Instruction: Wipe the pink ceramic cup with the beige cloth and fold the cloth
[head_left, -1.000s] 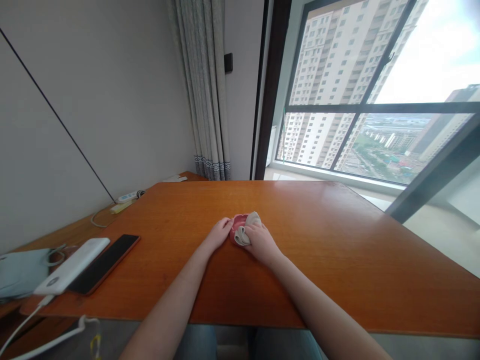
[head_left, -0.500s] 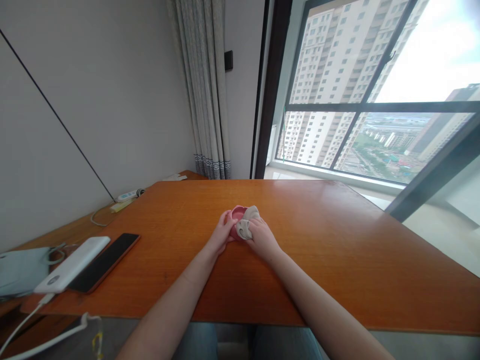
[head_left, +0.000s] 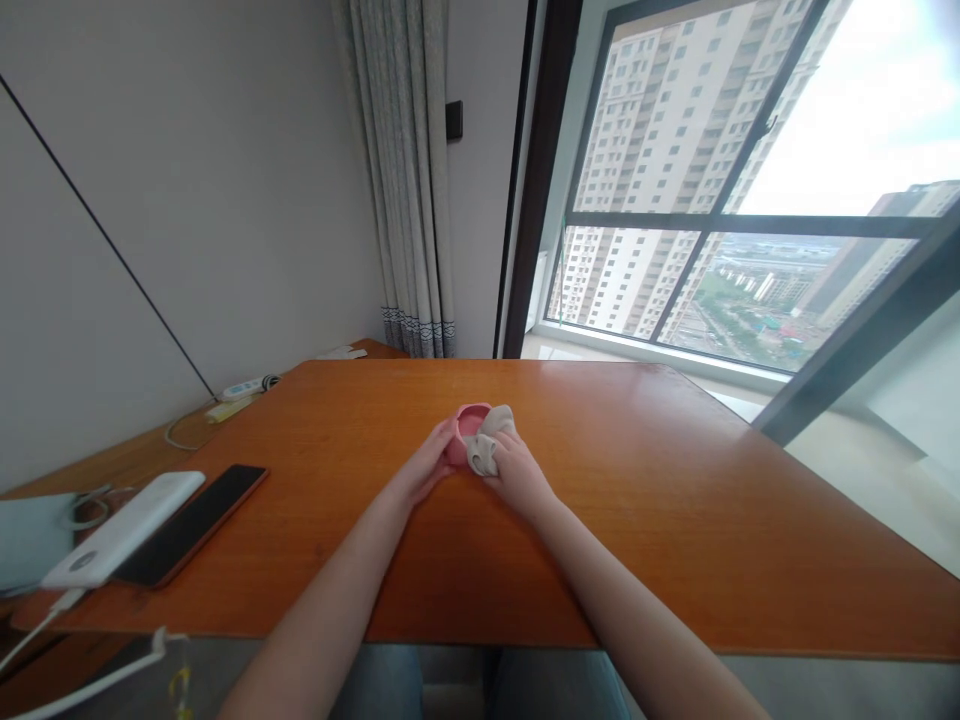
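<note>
The pink, smooth-surfaced round dish (head_left: pixel 469 424) was located over the middle of the table, between the two hands. Its opening faced upward, and its outer wall showed on the near left side. The grey-beige crumpled cloth (head_left: pixel 482 456) covered the right part of the opening, so a long axis of the dish could not be determined. Whether its base contacted the table could not be determined either. The bunched cloth ran lengthwise from near left to far right.

The left hand (head_left: pixel 429 465) supported the dish from the left, fingers grasping its outer wall. The right hand (head_left: pixel 520 474) grasped the cloth, fingers closed on its folds at the right side of the dish.

Both forearms extended over the brown, wood-grained table (head_left: pixel 660 500). Well to the left lay a black flat phone (head_left: pixel 196 523) with a reddish edge, its long axis running from near left to far right. A white oblong power bank (head_left: pixel 124 530) lay just beside it, approximately parallel, with a white cable (head_left: pixel 67 600) at its near end.
</note>
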